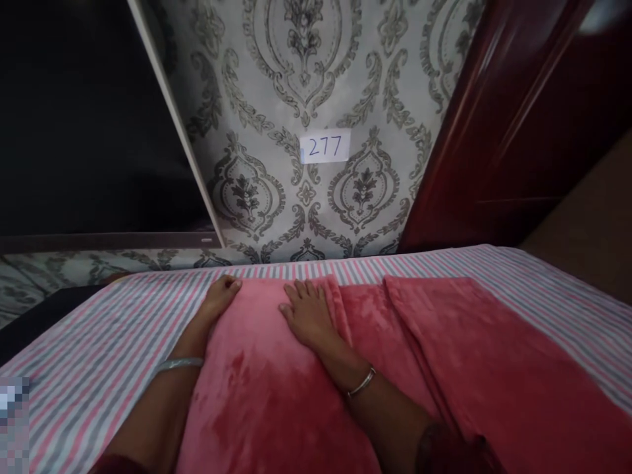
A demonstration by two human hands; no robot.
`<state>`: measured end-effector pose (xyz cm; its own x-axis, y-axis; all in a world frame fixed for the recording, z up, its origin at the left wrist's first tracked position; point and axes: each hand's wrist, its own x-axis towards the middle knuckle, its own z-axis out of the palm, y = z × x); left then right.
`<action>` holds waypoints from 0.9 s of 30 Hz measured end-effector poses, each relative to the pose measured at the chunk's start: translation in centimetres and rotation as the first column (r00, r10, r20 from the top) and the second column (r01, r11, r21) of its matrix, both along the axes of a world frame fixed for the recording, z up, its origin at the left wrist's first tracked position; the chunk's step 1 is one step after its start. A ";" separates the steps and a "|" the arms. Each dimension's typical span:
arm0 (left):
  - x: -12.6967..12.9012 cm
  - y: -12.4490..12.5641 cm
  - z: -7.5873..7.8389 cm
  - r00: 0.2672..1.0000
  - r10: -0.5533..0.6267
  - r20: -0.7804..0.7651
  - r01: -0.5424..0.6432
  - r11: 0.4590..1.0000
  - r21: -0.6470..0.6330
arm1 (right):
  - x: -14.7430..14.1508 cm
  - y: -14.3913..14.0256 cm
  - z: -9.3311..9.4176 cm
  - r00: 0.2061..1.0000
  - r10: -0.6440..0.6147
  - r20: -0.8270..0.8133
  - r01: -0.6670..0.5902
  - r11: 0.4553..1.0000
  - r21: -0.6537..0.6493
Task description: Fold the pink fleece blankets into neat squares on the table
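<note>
Pink fleece blanket (306,395) lies across the middle of the striped sheet (99,342), its top fold close to the sheet's far edge by the wall, a folded flap running off toward the right edge; the pile shows darker brushed patches near the middle. Left hand (220,299) sits at the blanket's left edge near the far edge of the sheet, fingers curled over the fabric border, looks like a light hold but the fingertips are partly hidden so can't tell if it pinches. Right hand (307,315) lies flat on top of the blanket just right of the left one, fingers spread and open, palm pressing down, gripping nothing. Bangles on both wrists. To do this fold well, judging from the layout: keep the flat palm pinning the layer while the other hand draws the edge straight, line the blanket edge up with the sheet stripes, smooth outward from the centre so the plush doesn't bunch, check the right flap stays parallel. Behind: patterned wallpaper (276,99) with a paper label 277 (324,146), dark wooden door (518,131) at right, dark panel (79,112) at left
</note>
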<state>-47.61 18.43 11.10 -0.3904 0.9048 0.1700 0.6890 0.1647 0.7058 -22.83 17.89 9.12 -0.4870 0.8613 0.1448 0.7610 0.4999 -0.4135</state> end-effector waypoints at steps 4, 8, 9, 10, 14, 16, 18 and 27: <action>2.1 -2.1 0.9 0.959 -0.114 -0.258 0.109 0.994 -0.031 | 0.1 -0.1 0.3 1.000 0.002 0.005 -0.002 1.000 0.004; 5.9 -5.9 -1.4 0.766 -0.267 -0.584 0.152 0.959 -0.239 | 0.2 -0.1 0.3 1.000 -0.003 0.026 0.003 1.000 0.002; 6.7 -6.7 -2.1 0.729 -0.257 -0.635 0.120 0.961 -0.251 | 0.2 -0.1 0.3 1.000 -0.008 0.029 0.007 1.000 0.007; 7.2 -7.3 -2.7 0.697 -0.242 -0.675 0.093 0.964 -0.249 | 0.2 -0.1 0.3 0.999 -0.016 0.032 0.016 1.000 0.013; 7.9 -8.0 -3.3 0.643 -0.228 -0.731 0.077 0.969 -0.234 | 0.2 -0.1 0.3 0.995 -0.083 0.046 0.082 0.996 0.037; 7.9 -7.8 -2.9 0.649 -0.238 -0.722 0.084 0.966 -0.243 | 0.3 -0.1 0.5 0.994 -0.100 0.052 0.098 0.995 0.028; 8.0 -7.7 -2.3 0.662 -0.246 -0.708 0.080 0.962 -0.260 | 0.8 -0.4 0.8 0.994 -0.085 0.070 0.085 0.996 0.003; 9.4 -8.1 -0.3 0.662 -0.304 -0.685 0.055 0.931 -0.360 | 7.8 -7.5 2.4 0.986 -0.004 0.168 0.014 0.998 -0.059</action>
